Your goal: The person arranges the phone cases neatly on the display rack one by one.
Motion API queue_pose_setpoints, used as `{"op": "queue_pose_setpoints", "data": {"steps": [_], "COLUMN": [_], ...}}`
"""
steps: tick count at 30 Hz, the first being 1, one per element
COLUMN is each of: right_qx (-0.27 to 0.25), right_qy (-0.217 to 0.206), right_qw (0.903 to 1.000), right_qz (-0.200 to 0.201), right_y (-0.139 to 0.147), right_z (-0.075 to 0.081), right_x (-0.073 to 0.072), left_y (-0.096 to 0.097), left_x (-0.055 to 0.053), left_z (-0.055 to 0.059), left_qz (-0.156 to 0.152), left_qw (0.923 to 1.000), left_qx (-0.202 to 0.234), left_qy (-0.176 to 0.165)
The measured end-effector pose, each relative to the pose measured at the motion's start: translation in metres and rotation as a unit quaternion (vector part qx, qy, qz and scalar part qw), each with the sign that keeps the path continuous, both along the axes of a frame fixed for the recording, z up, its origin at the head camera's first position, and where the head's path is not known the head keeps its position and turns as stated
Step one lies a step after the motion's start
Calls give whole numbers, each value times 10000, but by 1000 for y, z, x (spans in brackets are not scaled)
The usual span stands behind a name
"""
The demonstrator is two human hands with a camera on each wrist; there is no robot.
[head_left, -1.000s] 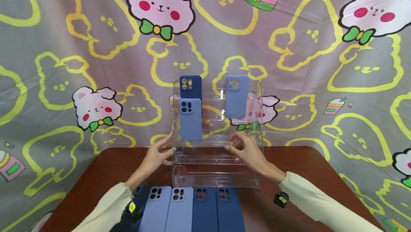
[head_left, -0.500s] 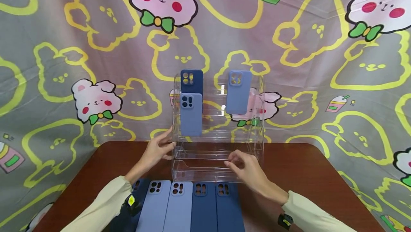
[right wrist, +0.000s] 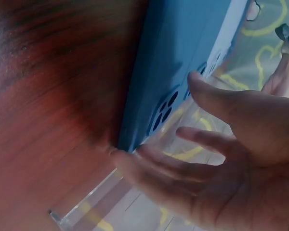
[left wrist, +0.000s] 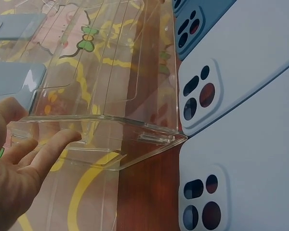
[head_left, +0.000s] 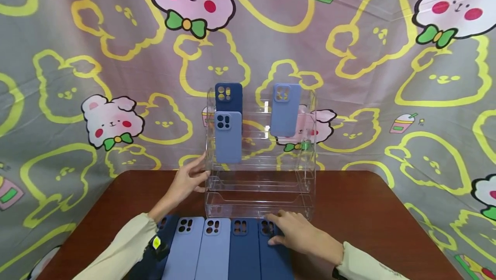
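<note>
A transparent stepped display rack [head_left: 259,211] stands on the table. It bears a dark blue phone case [head_left: 228,97], a light blue phone case [head_left: 227,142] below it, and another light blue phone case [head_left: 286,112] at upper right. My left hand [head_left: 187,181] is at the rack's left side, its fingers spread against the clear panel in the left wrist view. Over the rightmost dark blue phone case [head_left: 277,262] of the front row is my right hand [head_left: 300,232]. In the right wrist view its fingertips meet that case's top end, with the thumb apart above the camera cutouts.
Beside that case lie another dark blue case [head_left: 244,254], two light blue cases, one of them nearer the middle [head_left: 213,250], and a dark case [head_left: 166,224] partly under my left forearm. The brown table [head_left: 368,219] meets a cartoon-patterned curtain [head_left: 360,99] behind.
My right hand has come down from in front of the rack's lower tiers to the rightmost dark blue phone case. The left hand stays at the rack's side.
</note>
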State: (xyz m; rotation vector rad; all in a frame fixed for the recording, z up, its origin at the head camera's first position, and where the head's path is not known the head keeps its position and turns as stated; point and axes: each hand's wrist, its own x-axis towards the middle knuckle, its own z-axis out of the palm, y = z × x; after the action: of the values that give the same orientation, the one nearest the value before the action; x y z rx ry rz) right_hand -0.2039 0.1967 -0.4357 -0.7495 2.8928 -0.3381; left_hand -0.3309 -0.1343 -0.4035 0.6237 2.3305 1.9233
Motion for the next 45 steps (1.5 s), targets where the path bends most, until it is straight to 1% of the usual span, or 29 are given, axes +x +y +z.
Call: {"op": "queue_pose_setpoints", "data": {"steps": [2, 5, 6, 7, 8, 9, 10, 12, 13, 15, 16, 18, 20, 22, 24, 27, 31, 33, 35, 36, 39, 42, 43, 45], "right_qx": [280, 603, 716, 762, 787, 788, 725, 401, 194, -193, -405, -577, -530, -362, -285, -350, -771, -1085, -1405, -1408, -1676, -2036, -2319, -2741], "right_qy": [-94, -136, -134, -184, -262, -328, -442, -711, -771, -736, -701, -498, -326, -260, -315, -532, -815, -929, -1070, -1121, -1122, -1000, -963, -991], "right_qw": [9995, 9981, 9973, 9969, 9966, 9963, 9963, 9964, 9964, 9960, 9947, 9922, 9879, 9848, 9840, 9833, 9776, 9724, 9652, 9648, 9603, 9587, 9530, 9430], "right_qz": [-63, -26, 6, 16, 9, -42, -94, -221, -282, -478, -627, -986, -1422, -1678, -1728, -1707, -1779, -1846, -1930, -1916, -1928, -1716, -1695, -1604], "right_y": [3, 17, 22, 27, 31, 32, 32, 29, 26, 20, 18, 13, 8, 1, -6, -11, -11, -8, -4, -1, 8, 17, 19, 24], "right_z": [-18, -60, -71, -78, -81, -79, -71, -47, -36, -15, -9, -3, -3, -8, -13, -20, -22, -21, -21, -22, -20, -19, -17, -19], "right_x": [-5, -18, -22, -24, -24, -23, -19, -7, -1, 10, 15, 22, 26, 26, 25, 22, 20, 20, 20, 19, 18, 17, 18, 17], "left_y": [0, 1, 1, 1, 2, 2, 2, 2, 2, 1, 1, 2, 2, 2, 2, 2, 1, 1, 1, 1, 1, 2, 1, 2], "left_x": [1, 2, 2, 2, 1, 1, 0, 0, 0, 0, 0, 0, 0, 0, 1, 2, 4, 4, 4, 4, 4, 3, 3, 3], "left_z": [-1, -2, -2, -2, -2, -2, -2, -2, -1, 0, 1, 2, 2, 3, 2, 2, 3, 3, 2, 3, 3, 3, 3, 4], "left_qz": [4, 25, 25, 29, 25, 24, 24, 21, 32, 35, 25, -27, -52, -33, 40, 123, 100, 79, 95, 97, 122, 136, 146, 138], "left_qw": [10000, 10000, 10000, 10000, 10000, 10000, 10000, 10000, 10000, 10000, 10000, 10000, 10000, 10000, 9999, 9997, 9997, 9998, 9998, 9998, 9996, 9996, 9996, 9997], "left_qx": [-21, 41, 34, 34, 25, 25, 8, -32, -32, -22, -20, -20, -25, -70, -128, -224, -229, -198, -186, -191, -241, -235, -227, -215], "left_qy": [7, -46, -32, -37, -37, -43, -35, -16, -23, -14, -11, -7, -14, -14, -3, 15, 5, -13, -13, 4, 52, 65, 60, 63]}}
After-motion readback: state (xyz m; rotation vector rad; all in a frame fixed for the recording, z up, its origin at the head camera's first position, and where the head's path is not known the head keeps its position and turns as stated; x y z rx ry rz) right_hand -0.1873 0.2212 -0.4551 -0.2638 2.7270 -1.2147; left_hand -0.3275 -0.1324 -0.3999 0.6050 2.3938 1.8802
